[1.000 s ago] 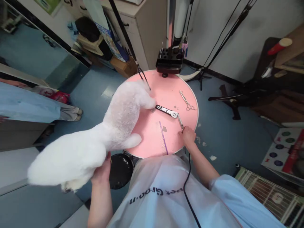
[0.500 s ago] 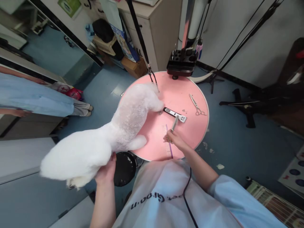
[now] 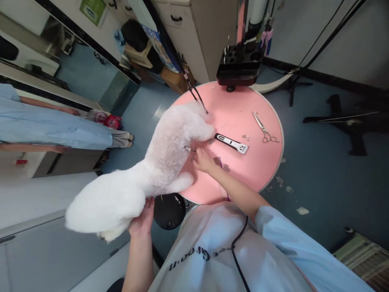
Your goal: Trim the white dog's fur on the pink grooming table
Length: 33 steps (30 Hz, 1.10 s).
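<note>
A fluffy white dog (image 3: 167, 138) stands on a round pink grooming table (image 3: 267, 109), its head (image 3: 103, 202) over the table's left edge. My left hand (image 3: 142, 219) is cupped under its jaw and neck, the fingers partly hidden in the fur. Closed around a pair of scissors (image 3: 192, 151), my right hand (image 3: 203, 161) is by the dog's flank, the blades against the coat. Just right of the dog lie black-and-white clippers (image 3: 232, 143). A second pair of scissors (image 3: 263, 127) rests farther right. My right forearm partly covers a purple-backed comb (image 3: 223, 192).
A black tool holder (image 3: 240, 67) is mounted at the table's back, beside the post. A black strap (image 3: 197, 97) hangs to the dog's rear. Below the table's front left sits a black round stool (image 3: 169, 211). Another person in a blue gown (image 3: 54, 121) stands at the left.
My right hand has moved left with the scissors, from above the comb to the dog's flank. My left hand still supports the head. The whole view has shifted a little.
</note>
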Each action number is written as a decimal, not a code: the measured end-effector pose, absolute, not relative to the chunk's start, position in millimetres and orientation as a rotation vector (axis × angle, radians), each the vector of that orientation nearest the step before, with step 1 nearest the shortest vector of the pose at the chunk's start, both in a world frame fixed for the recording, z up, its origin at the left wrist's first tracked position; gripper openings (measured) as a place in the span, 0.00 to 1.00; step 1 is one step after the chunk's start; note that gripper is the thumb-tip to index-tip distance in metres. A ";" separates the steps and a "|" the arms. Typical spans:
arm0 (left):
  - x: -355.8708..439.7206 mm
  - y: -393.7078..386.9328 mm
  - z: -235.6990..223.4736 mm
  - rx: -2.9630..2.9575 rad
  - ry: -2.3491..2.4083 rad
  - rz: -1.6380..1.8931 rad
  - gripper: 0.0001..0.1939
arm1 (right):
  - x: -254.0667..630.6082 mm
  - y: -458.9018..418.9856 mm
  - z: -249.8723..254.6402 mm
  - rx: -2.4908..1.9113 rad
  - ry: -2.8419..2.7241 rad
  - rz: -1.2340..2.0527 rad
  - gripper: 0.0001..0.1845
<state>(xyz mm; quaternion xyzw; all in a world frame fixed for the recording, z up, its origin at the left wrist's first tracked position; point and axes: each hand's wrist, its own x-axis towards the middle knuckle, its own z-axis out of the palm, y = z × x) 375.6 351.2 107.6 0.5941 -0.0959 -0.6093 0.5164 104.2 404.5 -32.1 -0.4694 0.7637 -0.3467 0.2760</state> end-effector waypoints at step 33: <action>382.8 342.8 103.1 1.369 -0.324 -1.532 0.25 | 63.0 412.8 -33.0 -1.225 2.148 -0.841 0.15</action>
